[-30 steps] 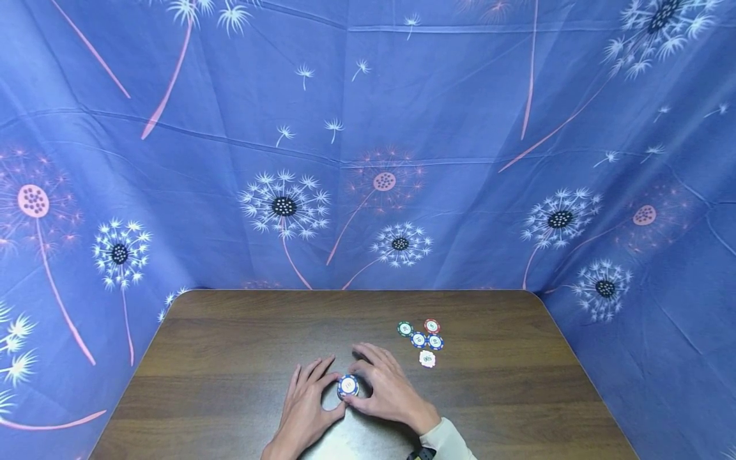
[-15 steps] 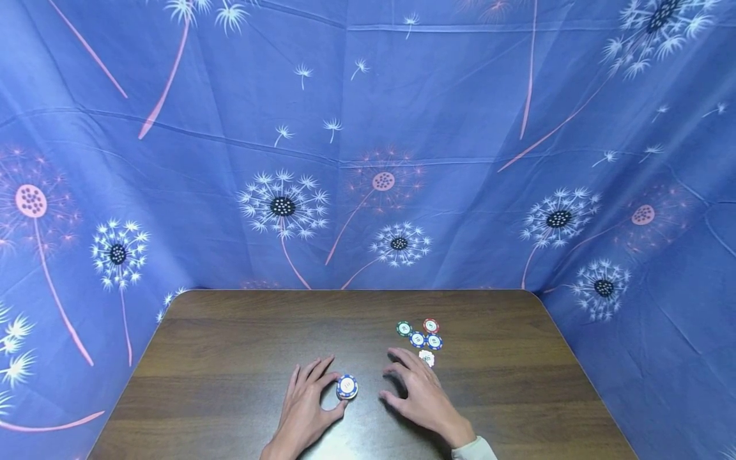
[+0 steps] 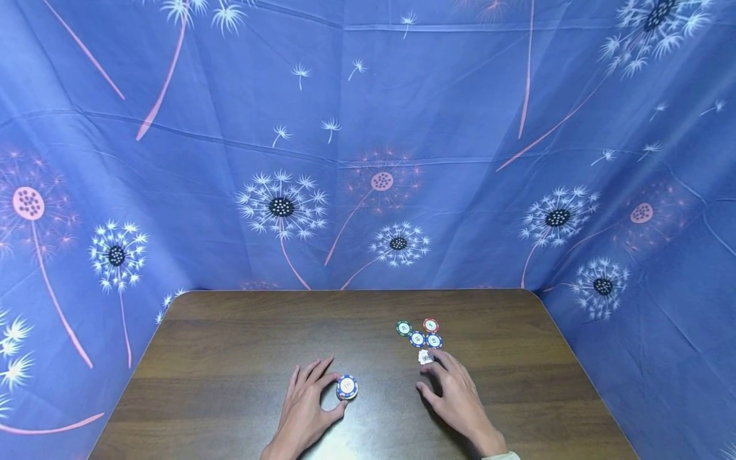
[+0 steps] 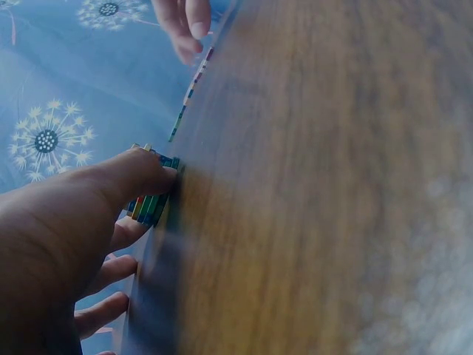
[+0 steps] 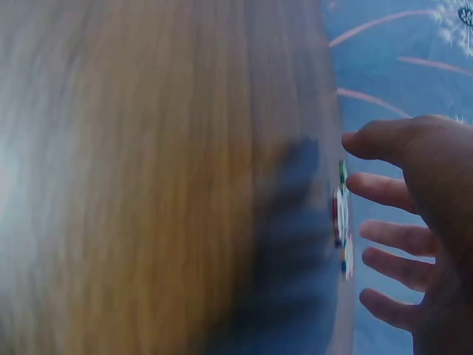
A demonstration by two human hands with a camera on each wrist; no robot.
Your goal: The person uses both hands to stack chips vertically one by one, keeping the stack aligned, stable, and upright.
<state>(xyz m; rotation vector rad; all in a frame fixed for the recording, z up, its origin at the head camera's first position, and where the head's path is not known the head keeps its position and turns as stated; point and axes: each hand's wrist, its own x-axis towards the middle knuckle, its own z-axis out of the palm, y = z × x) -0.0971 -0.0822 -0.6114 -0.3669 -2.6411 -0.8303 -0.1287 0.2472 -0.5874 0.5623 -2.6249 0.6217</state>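
A short stack of poker chips (image 3: 347, 387), topped by a blue-and-white one, stands on the table. My left hand (image 3: 307, 406) holds this stack from the left between thumb and index finger. In the left wrist view the stack (image 4: 150, 203) shows its coloured edges behind the thumb. Over the right side, my right hand (image 3: 457, 396) hovers with loosely spread fingers and nothing in them. Its fingertips are right at a white chip (image 3: 425, 357). Beyond that chip lie two blue chips (image 3: 416, 339), a green chip (image 3: 404, 328) and a red chip (image 3: 430, 325), all flat.
The dark wooden table (image 3: 259, 332) has a rounded far edge. A blue cloth (image 3: 448, 128) printed with dandelions hangs behind it and along both sides.
My right hand has left the stack and moved right, over to the white chip. The left hand has stayed at the stack.
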